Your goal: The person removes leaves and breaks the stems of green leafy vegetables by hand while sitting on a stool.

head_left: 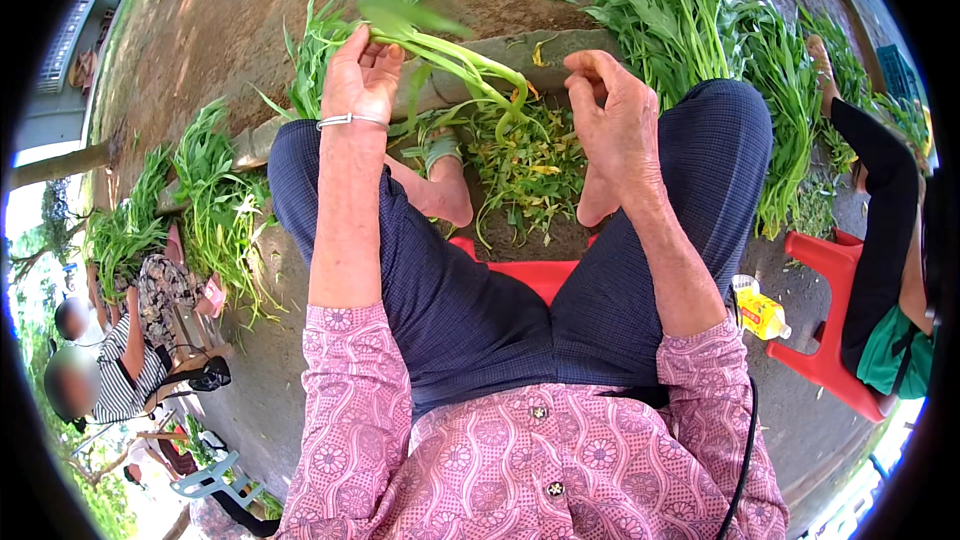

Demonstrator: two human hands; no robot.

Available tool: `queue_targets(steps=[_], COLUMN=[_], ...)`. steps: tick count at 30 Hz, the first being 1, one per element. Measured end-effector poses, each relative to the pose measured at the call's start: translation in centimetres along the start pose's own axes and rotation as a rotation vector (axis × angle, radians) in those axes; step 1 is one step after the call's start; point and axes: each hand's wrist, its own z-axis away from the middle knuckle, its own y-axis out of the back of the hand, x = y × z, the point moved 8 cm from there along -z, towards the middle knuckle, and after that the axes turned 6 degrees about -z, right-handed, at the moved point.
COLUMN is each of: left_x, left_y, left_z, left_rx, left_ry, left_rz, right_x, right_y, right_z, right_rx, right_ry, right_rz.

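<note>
My left hand (362, 80), with a bracelet at its wrist, is closed on several water spinach stems (455, 55). Their pale green stalks stretch toward the right, and their curled ends hang between my hands; a leaf at the top is blurred. Level with those ends, my right hand (612, 115) is apart from them. Its fingers are loosely bent, with a gap between thumb and forefinger and nothing visible in it. Beneath the stalks, green and yellow leaf scraps (530, 165) lie heaped between my feet. More water spinach (318, 55) rests just beyond my left knee.
Large bunches of greens (665, 15) lie beyond my right knee along a low stone edge (480, 60). I sit on a red stool (530, 275). A yellow-labelled bottle (760, 315) lies beside another red stool (825, 340), where a person sits. Other people sit at left near greens (215, 200).
</note>
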Motion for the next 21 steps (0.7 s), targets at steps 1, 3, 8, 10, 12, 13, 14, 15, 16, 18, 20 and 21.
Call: queue_targets(steps=[1,3,8,10,12,13,14,15,16,18,20,21], left_x=[0.1,-0.2,-0.9,-1.5,-1.9,-2.0,-2.1,-2.2,-2.3,-2.4,-2.5,-2.6], left_y=[0.0,-0.4,-1.7,-2.2,-2.7,-3.0,-3.1,-3.5,-3.5,-4.0,-4.0,-3.8], left_z=[0.1,0.3,0.7,0.8,1.2,1.3,1.4,1.6,1.8,1.9,1.9,1.8], left_rx=[0.004,-0.022,-0.189,-0.170,-0.185,-0.222,-0.260,-0.297,-0.256,-0.341,-0.365,-0.334], left_ry=[0.004,0.003,0.046,0.066,0.091,0.103,0.115,0.127,0.136,0.141,0.144,0.142], left_rz=[0.009,0.035,-0.010,-0.023,-0.100,-0.123,-0.145,-0.167,-0.183,-0.198,-0.233,-0.242], right_x=[0.0,-0.4,-3.0,-3.2,-3.1,-2.8,-2.5,-2.4,-2.6,-2.4,-2.8,-2.9], right_y=[0.0,-0.4,-2.4,-3.0,-3.7,-4.2,-4.6,-5.1,-5.2,-5.7,-6.0,-6.0], right_z=[0.0,-0.1,0.6,1.0,1.2,1.4,1.6,1.8,2.0,2.4,2.6,2.7], right_rx=[-0.026,-0.094,-0.289,-0.327,-0.365,-0.411,-0.456,-0.501,-0.485,-0.531,-0.548,-0.544], right_ry=[-0.049,-0.049,0.198,0.192,0.206,0.173,0.140,0.107,0.097,0.031,0.028,0.036], right_rz=[-0.032,-0.084,-0.188,-0.193,-0.226,-0.245,-0.265,-0.283,-0.346,-0.371,-0.370,-0.360])
